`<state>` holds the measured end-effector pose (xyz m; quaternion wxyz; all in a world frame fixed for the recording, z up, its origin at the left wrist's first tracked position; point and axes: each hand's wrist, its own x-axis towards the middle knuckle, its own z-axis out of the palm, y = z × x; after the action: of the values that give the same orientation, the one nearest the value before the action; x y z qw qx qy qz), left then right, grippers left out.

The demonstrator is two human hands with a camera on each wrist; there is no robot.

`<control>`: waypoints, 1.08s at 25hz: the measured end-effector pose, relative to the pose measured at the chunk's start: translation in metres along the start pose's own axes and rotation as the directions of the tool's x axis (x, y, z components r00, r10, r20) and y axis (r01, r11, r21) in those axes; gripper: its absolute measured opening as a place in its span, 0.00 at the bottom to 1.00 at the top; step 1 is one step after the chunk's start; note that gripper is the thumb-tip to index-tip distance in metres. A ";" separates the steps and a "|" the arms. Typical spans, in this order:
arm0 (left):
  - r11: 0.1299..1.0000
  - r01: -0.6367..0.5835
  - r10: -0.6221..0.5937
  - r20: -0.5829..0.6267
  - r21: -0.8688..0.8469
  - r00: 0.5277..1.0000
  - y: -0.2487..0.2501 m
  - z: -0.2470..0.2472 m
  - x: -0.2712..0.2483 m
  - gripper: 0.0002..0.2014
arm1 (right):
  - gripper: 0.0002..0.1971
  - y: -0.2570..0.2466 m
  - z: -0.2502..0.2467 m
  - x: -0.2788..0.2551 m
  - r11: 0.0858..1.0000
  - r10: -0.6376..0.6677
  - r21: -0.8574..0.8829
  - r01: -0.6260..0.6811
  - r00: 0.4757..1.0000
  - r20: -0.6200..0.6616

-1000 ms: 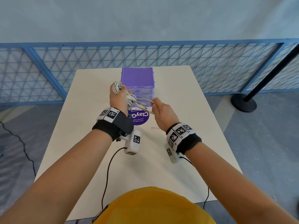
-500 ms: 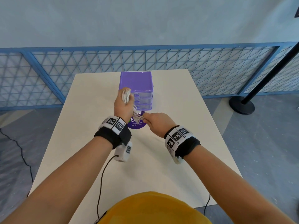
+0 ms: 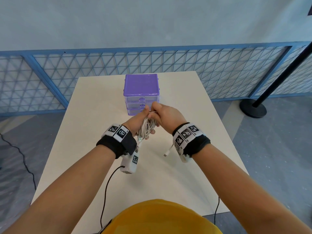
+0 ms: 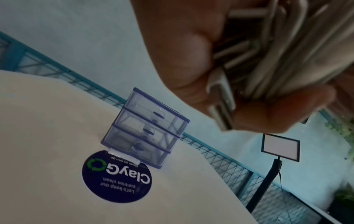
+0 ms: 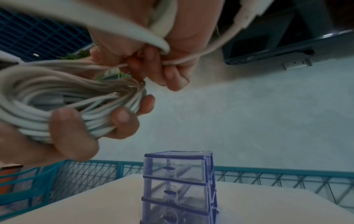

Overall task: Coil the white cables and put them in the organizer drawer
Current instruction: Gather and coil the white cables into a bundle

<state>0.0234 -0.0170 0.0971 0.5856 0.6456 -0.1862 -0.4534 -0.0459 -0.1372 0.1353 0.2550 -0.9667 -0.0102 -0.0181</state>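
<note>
My left hand [image 3: 141, 119] grips a coil of white cables [image 3: 146, 126] above the table, just in front of the purple organizer [image 3: 141, 85]. In the right wrist view its fingers [image 5: 72, 133] wrap round the coil [image 5: 57, 97]. My right hand [image 3: 164, 115] pinches a loose strand of cable [image 5: 180, 60] beside the coil's top. A free cable end with a white plug [image 3: 166, 153] hangs below my right wrist. USB plugs [image 4: 222, 97] stick out under my left palm. The organizer's three clear drawers [image 5: 176, 168] are shut.
A round dark sticker [image 4: 116, 176] lies on the cream table [image 3: 177, 174] in front of the organizer. A blue mesh fence [image 3: 185, 68] runs behind the table. A black post with a round base [image 3: 253, 108] stands on the floor to the right.
Both hands have risen and come together in front of the organizer. My left hand has turned so the coil faces me, and my right hand has carried the strand up over the coil.
</note>
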 end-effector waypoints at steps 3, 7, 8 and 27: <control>0.996 -0.028 0.040 0.145 -0.081 0.989 -0.005 0.002 -0.002 0.36 | 0.09 0.001 -0.003 0.000 0.993 0.050 0.106 -0.047 0.998 -0.025; 0.991 0.014 0.000 0.108 -0.135 0.994 0.001 0.008 -0.005 0.13 | 0.11 0.001 -0.003 -0.001 0.981 0.083 0.180 -0.071 0.995 -0.058; 0.988 0.026 -0.014 0.079 -0.151 0.997 0.003 0.008 -0.006 0.13 | 0.10 0.001 -0.003 0.000 0.984 0.081 0.166 -0.068 0.994 -0.070; 0.905 -0.104 0.067 -0.101 -0.413 0.993 0.006 0.026 -0.002 0.22 | 0.23 0.013 0.012 0.001 0.916 0.237 0.351 -0.194 0.968 -0.083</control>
<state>0.0035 -0.0321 0.1054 0.7367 0.5153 -0.0882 -0.4289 -0.0439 -0.1427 0.1179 0.4188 -0.9002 0.1093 -0.0478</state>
